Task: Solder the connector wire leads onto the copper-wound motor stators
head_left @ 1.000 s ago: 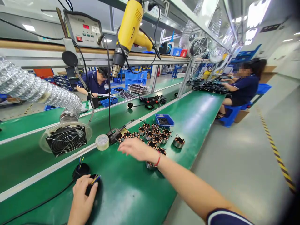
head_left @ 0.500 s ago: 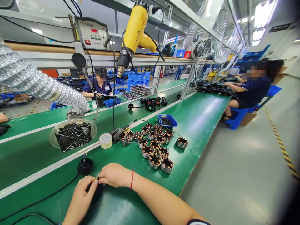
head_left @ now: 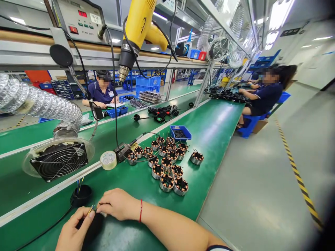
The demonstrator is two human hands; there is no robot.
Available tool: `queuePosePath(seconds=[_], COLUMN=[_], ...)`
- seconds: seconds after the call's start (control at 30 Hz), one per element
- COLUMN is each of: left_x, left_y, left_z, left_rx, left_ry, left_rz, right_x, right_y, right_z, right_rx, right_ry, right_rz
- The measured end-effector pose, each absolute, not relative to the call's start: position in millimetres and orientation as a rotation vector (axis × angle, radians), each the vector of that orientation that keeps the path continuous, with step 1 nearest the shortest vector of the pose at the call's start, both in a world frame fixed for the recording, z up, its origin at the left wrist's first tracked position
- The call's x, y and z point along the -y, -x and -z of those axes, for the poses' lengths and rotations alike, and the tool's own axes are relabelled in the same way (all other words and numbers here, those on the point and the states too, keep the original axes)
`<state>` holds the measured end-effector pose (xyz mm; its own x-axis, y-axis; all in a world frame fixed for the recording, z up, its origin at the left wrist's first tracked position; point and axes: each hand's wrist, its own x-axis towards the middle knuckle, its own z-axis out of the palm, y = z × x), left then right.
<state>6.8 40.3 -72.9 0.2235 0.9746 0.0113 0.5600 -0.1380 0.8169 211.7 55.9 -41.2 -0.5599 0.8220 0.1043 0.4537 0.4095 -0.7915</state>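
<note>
My left hand point(head_left: 70, 233) is curled around a black round part point(head_left: 92, 226) lying on the green bench mat point(head_left: 136, 181) at the bottom left. Thin coloured wires point(head_left: 91, 209) stick up from that part. My right hand point(head_left: 118, 204), with a red string on the wrist, is closed in a pinch on those wires, right beside the left fingers. A second black round part point(head_left: 81, 195) with wires stands just behind the hands. Several copper-wound motor stators point(head_left: 167, 164) stand in a cluster to the right.
A tape roll point(head_left: 108, 160), a square fan point(head_left: 59, 161) on a foil duct and a soldering-iron stand point(head_left: 122, 152) sit behind the hands. A yellow heat gun point(head_left: 136, 31) hangs overhead. A small blue tray point(head_left: 180, 132) lies beyond the stators. Two other people sit at the benches.
My right hand came back from the stator cluster to the black part and pinched its wires. The view shifted slightly; the left hand kept its hold.
</note>
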Motion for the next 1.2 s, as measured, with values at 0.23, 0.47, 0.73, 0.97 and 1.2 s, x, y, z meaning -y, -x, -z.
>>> queuePosePath(seconds=[0.23,0.47,0.73,0.97,1.2], left_x=[-35.6,-30.2,-25.4,-24.2,-24.3], left_y=[-15.6,-24.2,-34.8,-34.8,-35.4], left_z=[74.4,70.6,45.8,49.3,49.6], left_rx=[-1.526,-1.600,-1.461,-1.464,-1.409], left_ry=[-1.885,-1.780,-1.653,-1.562,-1.562], left_rz=[-0.921,-0.931,-1.057,-1.066,-1.099], right_x=[-47.9,-50.5,-59.8,-53.9,-47.5], right_y=[-192.4,-187.1,-199.9,-200.1,-197.4], right_z=[51.2,49.6,46.3,38.8,36.3], right_rx=[1.445,1.188,0.849,0.847,0.964], right_ry=[1.175,1.138,1.036,1.008,1.037], right_rz=[-1.529,-1.589,-1.776,-1.787,-1.705])
